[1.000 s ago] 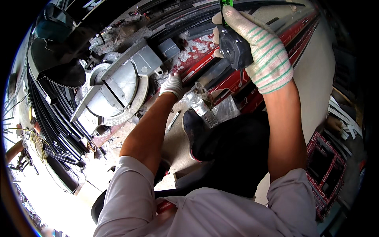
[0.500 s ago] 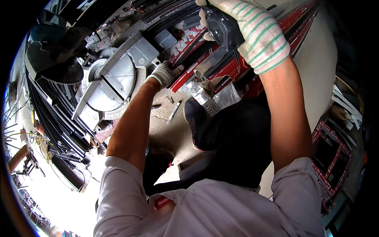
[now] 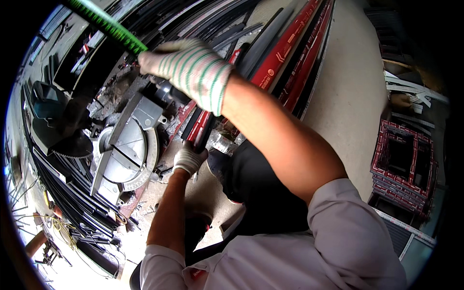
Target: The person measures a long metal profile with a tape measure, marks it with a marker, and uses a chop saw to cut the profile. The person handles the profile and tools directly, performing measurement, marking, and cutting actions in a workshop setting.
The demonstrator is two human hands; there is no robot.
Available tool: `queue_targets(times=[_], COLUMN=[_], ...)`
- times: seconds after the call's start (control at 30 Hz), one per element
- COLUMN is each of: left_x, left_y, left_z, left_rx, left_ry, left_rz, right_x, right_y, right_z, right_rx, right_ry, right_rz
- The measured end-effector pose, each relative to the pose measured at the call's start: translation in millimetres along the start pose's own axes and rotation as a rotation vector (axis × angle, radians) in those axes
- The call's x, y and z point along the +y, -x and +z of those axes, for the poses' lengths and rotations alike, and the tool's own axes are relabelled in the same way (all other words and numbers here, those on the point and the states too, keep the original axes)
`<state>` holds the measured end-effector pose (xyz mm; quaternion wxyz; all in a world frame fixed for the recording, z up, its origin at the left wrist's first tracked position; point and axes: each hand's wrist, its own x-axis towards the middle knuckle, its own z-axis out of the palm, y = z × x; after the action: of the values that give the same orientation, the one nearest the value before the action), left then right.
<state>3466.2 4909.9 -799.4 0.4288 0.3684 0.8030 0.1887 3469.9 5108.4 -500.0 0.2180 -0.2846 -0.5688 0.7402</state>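
Holding tape measure (image 3: 110, 29) in R hand (image 3: 186, 72): knit glove, white w/ green stripes, fingers closed round the tool. Green blade w/ dark markings, flat & straight, runs out to upper L; dark rounded case (image 3: 178, 94) partly hidden under glove, edges blurred.

L hand (image 3: 190, 159): white ribbed knit glove, fingers curled narrow round near end of a bar (image 3: 199, 126), long, straight-sided, red & blk, smooth, slightly glossy. Tape is above & beyond this hand, over bar/saw area.

Saw (image 3: 129, 157), L of bar: dull grey metal, round slotted table, straight fence; toothed disc (image 3: 72, 149) dark, at its L.

Long bars (image 3: 280, 53), red film over dark faces, lie side by side upper ctr. Blk strips (image 3: 60, 191) thin, bent by lens, far L. Rect. frames (image 3: 403, 159) stacked R, red/dk patterned edges, open middles.

Container: clear plastic bottle (image 3: 223, 144), ridged, mostly hidden near shoe (image 3: 218, 166); contents can't tell.
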Motion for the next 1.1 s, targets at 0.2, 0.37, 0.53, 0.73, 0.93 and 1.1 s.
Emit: queue_targets(times=[0.2, 0.37, 0.53, 0.73, 0.93, 1.1], left_x=[11.0, 27.1, 16.8, 35.4, 14.7, 56.6], left_y=[19.2, 23.2, 17.8, 49.0, 71.3, 147.0], left_z=[31.2, 41.6, 35.6, -8.3, -50.6, -142.0], left_rx=[0.014, 0.06, 0.106, 0.168, 0.291, 0.433], left_ry=[-0.064, -0.123, -0.359, -0.397, 0.258, 0.61], left_rz=[0.038, 0.031, 0.01, -0.109, 0.181, 0.25], right_x=[-6.6, -7.8, -16.1, -13.3, -2.2, -5.1], right_y=[10.5, 13.8, 20.7, 25.5, 25.5, 45.3], right_z=[20.5, 29.5, 33.2, 39.9, 37.3, 58.0], right_rx=[-0.026, -0.015, -0.064, -0.078, -0.165, -0.262], right_ry=[-0.028, -0.008, 0.004, -0.014, 0.082, 0.213], right_rz=[0.029, -0.008, -0.023, -0.047, -0.21, -0.149])
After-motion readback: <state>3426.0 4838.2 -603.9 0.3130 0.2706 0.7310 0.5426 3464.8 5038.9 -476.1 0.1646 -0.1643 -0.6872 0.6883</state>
